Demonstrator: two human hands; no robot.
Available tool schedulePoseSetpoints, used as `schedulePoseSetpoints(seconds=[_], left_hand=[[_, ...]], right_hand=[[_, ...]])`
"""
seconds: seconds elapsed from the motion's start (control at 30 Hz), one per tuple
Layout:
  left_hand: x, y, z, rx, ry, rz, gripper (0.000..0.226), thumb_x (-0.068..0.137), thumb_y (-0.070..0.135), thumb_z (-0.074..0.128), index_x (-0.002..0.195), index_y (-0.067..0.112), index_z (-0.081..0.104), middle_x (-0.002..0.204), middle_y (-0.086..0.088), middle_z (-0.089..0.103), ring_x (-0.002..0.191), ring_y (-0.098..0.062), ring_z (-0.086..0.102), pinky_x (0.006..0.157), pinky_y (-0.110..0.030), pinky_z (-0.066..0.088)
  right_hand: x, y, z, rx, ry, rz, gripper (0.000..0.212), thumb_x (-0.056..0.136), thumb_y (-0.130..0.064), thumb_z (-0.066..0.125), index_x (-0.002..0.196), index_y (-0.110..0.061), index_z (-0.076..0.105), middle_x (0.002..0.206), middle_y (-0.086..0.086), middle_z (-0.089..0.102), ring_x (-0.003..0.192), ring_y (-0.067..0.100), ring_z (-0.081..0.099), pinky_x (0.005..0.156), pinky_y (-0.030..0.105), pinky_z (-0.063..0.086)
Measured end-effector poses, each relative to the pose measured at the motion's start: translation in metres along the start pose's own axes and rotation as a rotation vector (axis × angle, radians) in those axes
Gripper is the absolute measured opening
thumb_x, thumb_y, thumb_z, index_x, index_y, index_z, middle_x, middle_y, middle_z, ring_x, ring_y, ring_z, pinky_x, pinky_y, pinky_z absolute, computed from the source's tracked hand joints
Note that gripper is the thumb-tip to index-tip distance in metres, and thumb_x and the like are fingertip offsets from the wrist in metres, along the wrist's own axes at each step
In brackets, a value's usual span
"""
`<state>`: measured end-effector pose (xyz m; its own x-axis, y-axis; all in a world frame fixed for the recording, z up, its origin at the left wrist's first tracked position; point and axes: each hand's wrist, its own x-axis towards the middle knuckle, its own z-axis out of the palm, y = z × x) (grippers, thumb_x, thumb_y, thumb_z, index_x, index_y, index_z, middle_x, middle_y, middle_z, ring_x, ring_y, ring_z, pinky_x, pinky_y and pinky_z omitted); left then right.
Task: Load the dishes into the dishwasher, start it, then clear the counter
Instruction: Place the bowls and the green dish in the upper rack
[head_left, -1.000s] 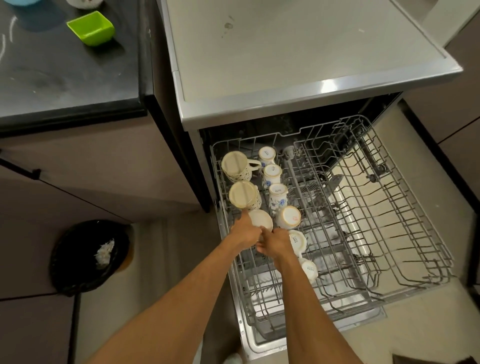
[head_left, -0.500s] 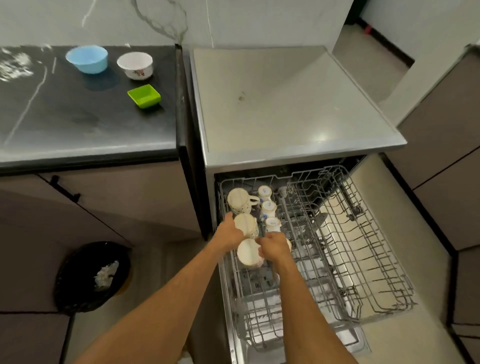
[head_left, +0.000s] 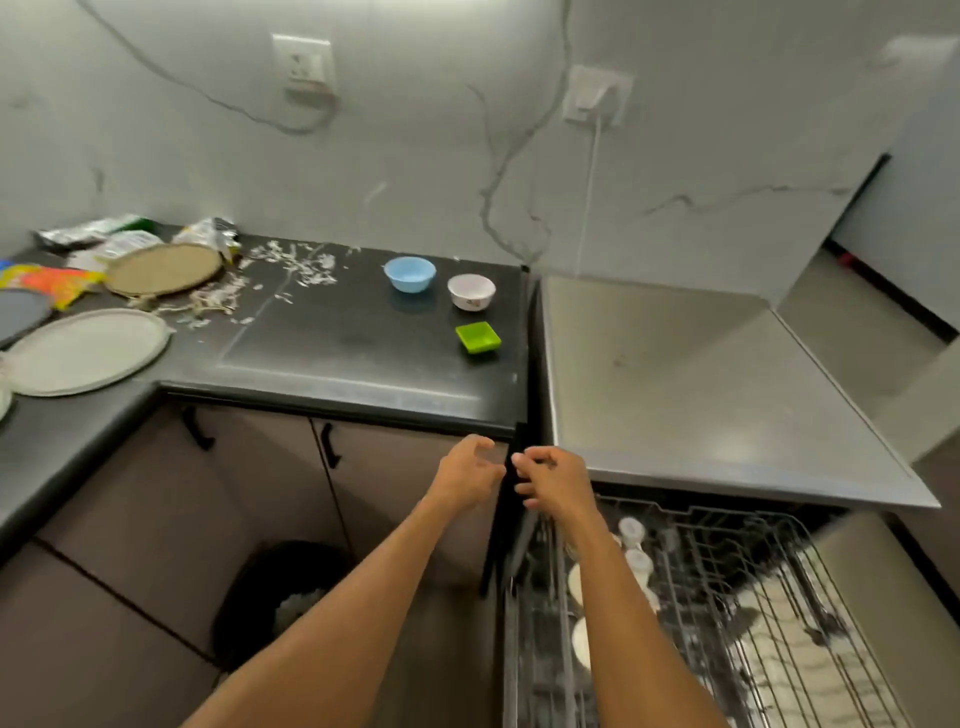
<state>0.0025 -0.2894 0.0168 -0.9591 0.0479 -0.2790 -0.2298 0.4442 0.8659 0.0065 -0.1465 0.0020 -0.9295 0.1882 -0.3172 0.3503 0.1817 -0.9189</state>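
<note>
Inside, the pulled-out wire rack (head_left: 737, 519) holds white cups (head_left: 631, 532), blurred.

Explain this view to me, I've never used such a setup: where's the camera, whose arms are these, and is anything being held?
This is one picture, from a wide-angle camera worn on a person's head, looking forward and down. There is no machine: the arms are the person's own. The left hand and right hand hover near the counter's edge, fingers loosely curled, holding nothing. Lower right is the pulled-out dishwasher rack with white cups in it. On the black counter stand a blue bowl, a white bowl and a green square dish; farther left lie a pale plate, a woven mat, wrappers and scraps.
</note>
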Motion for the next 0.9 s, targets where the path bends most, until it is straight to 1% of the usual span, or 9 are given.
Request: schedulePoseSetpoints(seconds=[0.1, 0.2, 0.27, 0.33, 0.5, 0.57, 0.63, 0.73, 0.9], left_hand=[[0.009, 0.004, -0.047, -0.049, 0.076, 0.028, 0.037, 0.086, 0.016, 0.065, 0.122, 0.013, 0.056, 0.088, -0.005, 0.064, 0.073, -0.019, 0.062, 0.056, -0.024, 0.049], [0.021, 0.004, -0.088, -0.087, 0.113, 0.042, 0.03, 0.086, 0.015, 0.066, 0.115, 0.012, 0.059, 0.084, -0.005, 0.062, 0.065, -0.019, 0.061, 0.05, -0.018, 0.047], [0.029, 0.003, -0.109, -0.108, 0.113, 0.052, 0.027, 0.087, 0.015, 0.066, 0.112, 0.013, 0.059, 0.08, -0.003, 0.063, 0.062, -0.017, 0.062, 0.049, -0.017, 0.047], [0.04, -0.001, -0.126, -0.121, 0.104, 0.068, 0.025, 0.086, 0.014, 0.066, 0.111, 0.013, 0.06, 0.078, -0.003, 0.064, 0.062, -0.017, 0.062, 0.054, -0.023, 0.05], [0.061, -0.008, -0.146, -0.139, 0.068, 0.09, 0.027, 0.085, 0.016, 0.065, 0.111, 0.017, 0.058, 0.094, -0.007, 0.069, 0.071, -0.017, 0.065, 0.063, -0.033, 0.056], [0.068, -0.008, -0.147, -0.132, 0.055, 0.107, 0.026, 0.086, 0.017, 0.065, 0.111, 0.019, 0.058, 0.096, -0.007, 0.068, 0.077, -0.02, 0.067, 0.065, -0.034, 0.056], [0.079, -0.006, -0.145, -0.125, 0.052, 0.123, 0.026, 0.086, 0.017, 0.066, 0.11, 0.019, 0.057, 0.096, -0.006, 0.067, 0.082, -0.023, 0.068, 0.061, -0.029, 0.055], [0.097, -0.002, -0.139, -0.119, 0.063, 0.129, 0.027, 0.085, 0.013, 0.067, 0.11, 0.019, 0.058, 0.092, -0.005, 0.066, 0.08, -0.021, 0.067, 0.057, -0.026, 0.052], [0.139, 0.008, -0.13, -0.077, 0.091, 0.132, 0.03, 0.08, 0.008, 0.068, 0.105, 0.021, 0.059, 0.087, -0.001, 0.064, 0.076, -0.016, 0.062, 0.071, -0.035, 0.056]], right_hand=[[0.008, -0.031, 0.035, -0.024, 0.0, -0.076, 0.023, 0.086, -0.027, 0.073, 0.104, -0.013, 0.066, 0.089, 0.009, 0.073, 0.065, 0.018, 0.07, 0.066, 0.041, 0.059], [0.013, -0.055, 0.067, -0.04, 0.005, -0.14, 0.025, 0.086, -0.026, 0.074, 0.106, -0.012, 0.067, 0.09, 0.007, 0.073, 0.066, 0.018, 0.072, 0.062, 0.035, 0.057], [0.017, -0.067, 0.084, -0.047, 0.009, -0.168, 0.027, 0.086, -0.026, 0.074, 0.108, -0.013, 0.066, 0.093, 0.007, 0.073, 0.069, 0.019, 0.073, 0.065, 0.033, 0.059], [0.021, -0.076, 0.1, -0.056, 0.013, -0.188, 0.027, 0.086, -0.024, 0.074, 0.109, -0.013, 0.065, 0.094, 0.008, 0.072, 0.07, 0.019, 0.073, 0.069, 0.034, 0.06], [0.035, -0.09, 0.122, -0.07, 0.022, -0.199, 0.029, 0.085, -0.023, 0.075, 0.109, -0.014, 0.064, 0.089, 0.007, 0.072, 0.071, 0.019, 0.073, 0.059, 0.03, 0.057], [0.04, -0.093, 0.125, -0.073, 0.031, -0.2, 0.028, 0.085, -0.023, 0.076, 0.109, -0.015, 0.063, 0.089, 0.005, 0.072, 0.074, 0.02, 0.073, 0.061, 0.033, 0.06], [0.048, -0.094, 0.124, -0.085, 0.046, -0.202, 0.028, 0.085, -0.024, 0.076, 0.109, -0.018, 0.062, 0.09, 0.005, 0.072, 0.078, 0.02, 0.072, 0.063, 0.033, 0.061], [0.063, -0.093, 0.118, -0.093, 0.067, -0.191, 0.029, 0.084, -0.023, 0.077, 0.109, -0.018, 0.063, 0.089, 0.004, 0.072, 0.078, 0.02, 0.072, 0.06, 0.03, 0.06], [0.108, -0.094, 0.102, -0.12, 0.114, -0.177, 0.033, 0.081, -0.023, 0.08, 0.11, -0.018, 0.064, 0.092, 0.004, 0.07, 0.08, 0.02, 0.071, 0.067, 0.034, 0.062]])
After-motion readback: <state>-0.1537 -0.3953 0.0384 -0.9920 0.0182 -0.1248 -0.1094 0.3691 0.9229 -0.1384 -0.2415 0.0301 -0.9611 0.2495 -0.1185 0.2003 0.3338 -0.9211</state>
